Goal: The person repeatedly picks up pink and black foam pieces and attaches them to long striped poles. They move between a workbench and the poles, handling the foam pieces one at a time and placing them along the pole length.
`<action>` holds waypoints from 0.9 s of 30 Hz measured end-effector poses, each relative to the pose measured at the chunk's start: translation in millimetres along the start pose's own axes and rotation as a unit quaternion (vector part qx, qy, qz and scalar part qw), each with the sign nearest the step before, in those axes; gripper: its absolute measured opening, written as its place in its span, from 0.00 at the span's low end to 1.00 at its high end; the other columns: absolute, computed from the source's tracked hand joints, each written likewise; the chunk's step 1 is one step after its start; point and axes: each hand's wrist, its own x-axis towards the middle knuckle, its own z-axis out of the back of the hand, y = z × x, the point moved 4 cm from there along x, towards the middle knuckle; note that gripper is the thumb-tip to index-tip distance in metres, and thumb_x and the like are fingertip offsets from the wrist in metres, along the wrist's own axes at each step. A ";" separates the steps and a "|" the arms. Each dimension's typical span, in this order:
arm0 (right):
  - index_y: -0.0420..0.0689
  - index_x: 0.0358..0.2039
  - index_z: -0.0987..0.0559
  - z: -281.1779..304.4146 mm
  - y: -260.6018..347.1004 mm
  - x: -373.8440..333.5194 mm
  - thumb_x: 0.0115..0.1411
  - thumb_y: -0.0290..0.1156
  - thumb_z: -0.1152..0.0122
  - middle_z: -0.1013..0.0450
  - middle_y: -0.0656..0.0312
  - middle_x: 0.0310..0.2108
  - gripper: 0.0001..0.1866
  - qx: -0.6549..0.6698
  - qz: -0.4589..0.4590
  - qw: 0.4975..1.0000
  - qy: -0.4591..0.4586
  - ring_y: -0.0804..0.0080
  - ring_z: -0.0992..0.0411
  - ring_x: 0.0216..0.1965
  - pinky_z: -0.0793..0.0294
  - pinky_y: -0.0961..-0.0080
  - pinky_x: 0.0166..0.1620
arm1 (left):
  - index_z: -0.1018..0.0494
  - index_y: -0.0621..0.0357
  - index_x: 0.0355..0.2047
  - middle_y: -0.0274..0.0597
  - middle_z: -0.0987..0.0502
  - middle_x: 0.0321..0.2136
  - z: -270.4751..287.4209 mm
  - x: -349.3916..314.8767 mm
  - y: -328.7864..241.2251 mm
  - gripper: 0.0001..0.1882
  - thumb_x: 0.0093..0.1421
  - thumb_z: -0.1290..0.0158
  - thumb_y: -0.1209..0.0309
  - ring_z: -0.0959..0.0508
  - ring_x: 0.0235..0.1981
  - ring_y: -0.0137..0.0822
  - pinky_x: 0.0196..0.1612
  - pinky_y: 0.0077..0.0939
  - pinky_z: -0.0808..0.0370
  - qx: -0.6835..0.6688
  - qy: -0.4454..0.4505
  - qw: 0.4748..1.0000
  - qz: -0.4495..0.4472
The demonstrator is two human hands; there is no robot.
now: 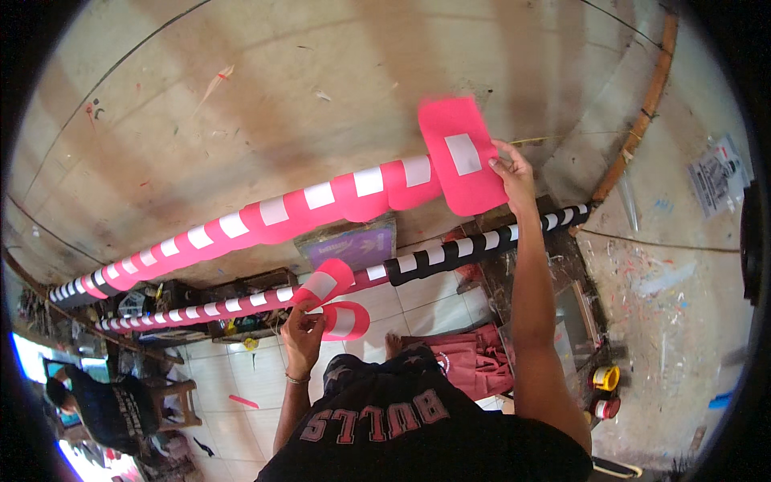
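A pink panel with a white rectangle is at the right end of the upper row of similar pink pieces, its right edge pinched in the closed grip of the right hand. Lower down, the left hand has its grip closed on two rounded pink pieces, fanned apart in front of the lower striped row. Beyond these are a purple board between the rows, dark red cloth near the wearer's legs, tape rolls at the right, and another person at the lower left.
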 end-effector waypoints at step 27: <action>0.38 0.62 0.42 -100.9 -142.6 -184.2 0.57 0.19 0.42 0.29 0.51 0.49 0.33 0.167 -0.216 0.937 0.216 0.71 0.28 0.46 0.27 0.75 0.48 | 0.32 0.66 0.48 0.41 0.25 0.40 -119.6 17.6 2.3 0.20 0.55 0.43 0.84 0.22 0.33 0.26 0.31 0.15 0.28 -0.218 -0.181 0.955 0.094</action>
